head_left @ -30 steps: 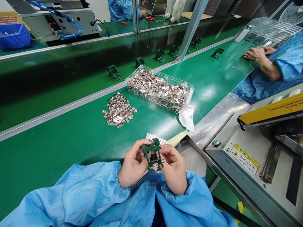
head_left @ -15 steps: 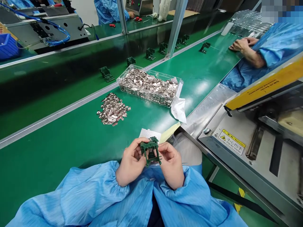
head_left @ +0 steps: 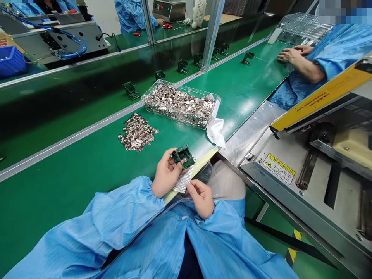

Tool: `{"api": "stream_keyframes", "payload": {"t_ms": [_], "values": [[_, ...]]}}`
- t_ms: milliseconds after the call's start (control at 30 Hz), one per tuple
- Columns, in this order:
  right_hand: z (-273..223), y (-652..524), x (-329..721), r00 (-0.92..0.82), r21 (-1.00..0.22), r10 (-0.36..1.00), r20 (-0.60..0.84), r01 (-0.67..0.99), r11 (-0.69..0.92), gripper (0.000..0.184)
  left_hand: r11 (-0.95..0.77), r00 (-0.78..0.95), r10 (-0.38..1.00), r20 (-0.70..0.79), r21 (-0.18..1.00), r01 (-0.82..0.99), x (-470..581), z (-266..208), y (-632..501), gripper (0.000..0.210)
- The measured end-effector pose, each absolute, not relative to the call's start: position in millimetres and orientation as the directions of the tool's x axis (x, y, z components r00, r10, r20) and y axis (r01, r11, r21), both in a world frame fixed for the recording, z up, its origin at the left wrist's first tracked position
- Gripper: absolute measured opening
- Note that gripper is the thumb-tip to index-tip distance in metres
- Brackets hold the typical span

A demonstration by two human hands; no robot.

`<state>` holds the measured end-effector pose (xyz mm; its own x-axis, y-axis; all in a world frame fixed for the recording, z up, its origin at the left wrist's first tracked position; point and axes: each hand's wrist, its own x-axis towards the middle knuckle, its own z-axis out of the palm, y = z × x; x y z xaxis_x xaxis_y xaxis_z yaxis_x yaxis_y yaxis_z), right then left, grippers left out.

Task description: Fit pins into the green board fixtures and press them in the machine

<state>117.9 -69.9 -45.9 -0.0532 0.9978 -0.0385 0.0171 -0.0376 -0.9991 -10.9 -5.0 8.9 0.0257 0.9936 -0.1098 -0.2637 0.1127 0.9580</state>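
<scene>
My left hand (head_left: 167,174) is closed around a green circuit board assembly (head_left: 183,157), an open boxy frame with pins along its edges, tilted above the bench edge. Just below it lies a sheet of small silvery-white labels (head_left: 183,181), partly covered by my left hand and the assembly. Thumb and forefinger of my right hand (head_left: 202,197) pinch at the sheet's lower right edge; whether a single label is between them is too small to tell. Yellow backing paper (head_left: 205,161) sticks out from under the sheet.
A clear tray (head_left: 213,110) full of small metal pieces stands ahead, beside a loose pile of them (head_left: 137,133) and white crumpled paper (head_left: 216,132). More green assemblies (head_left: 248,58) stand farther off. At right is a machine (head_left: 283,155); beyond it, a co-worker's hands (head_left: 290,55).
My right hand has let go of the circuit board assembly and moved down to the label sheet's edge. My left hand has raised and turned the assembly, uncovering more of the sheet.
</scene>
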Motion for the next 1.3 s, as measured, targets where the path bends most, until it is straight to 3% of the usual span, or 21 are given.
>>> {"api": "stream_keyframes", "payload": {"t_ms": [267, 533, 733, 1033, 1200, 1300], "values": [[-55, -80, 122, 0.002, -0.997, 0.998, 0.067, 0.030, 0.067, 0.026, -0.056, 0.159, 0.985, 0.070, 0.994, -0.094, -3, 2, -9, 0.034], [-57, -74, 128, -0.087, -0.969, 0.982, 0.168, 0.170, 0.180, 0.037, -0.006, 0.187, 0.982, 0.024, 0.995, -0.096, -6, 0, -5, 0.037], [-61, -70, 145, -0.220, -0.927, 0.974, 0.060, 0.350, 0.136, 0.036, 0.058, 0.125, 0.992, -0.034, 0.978, -0.200, -4, 4, -3, 0.048], [-15, -59, 173, -0.214, -0.827, 0.976, -0.038, 0.556, 0.089, 0.021, -0.035, -0.031, 0.999, 0.026, 0.945, -0.326, -10, 17, -5, 0.052], [33, -58, 177, -0.108, -0.903, 0.994, -0.002, 0.427, 0.045, 0.014, -0.033, 0.002, 0.999, 0.035, 0.952, -0.303, -9, 16, -14, 0.045], [47, -52, 163, -0.062, -0.934, 0.993, 0.098, 0.339, 0.113, 0.009, -0.043, 0.042, 0.997, 0.057, 0.962, -0.270, -7, 14, -19, 0.039]]}}
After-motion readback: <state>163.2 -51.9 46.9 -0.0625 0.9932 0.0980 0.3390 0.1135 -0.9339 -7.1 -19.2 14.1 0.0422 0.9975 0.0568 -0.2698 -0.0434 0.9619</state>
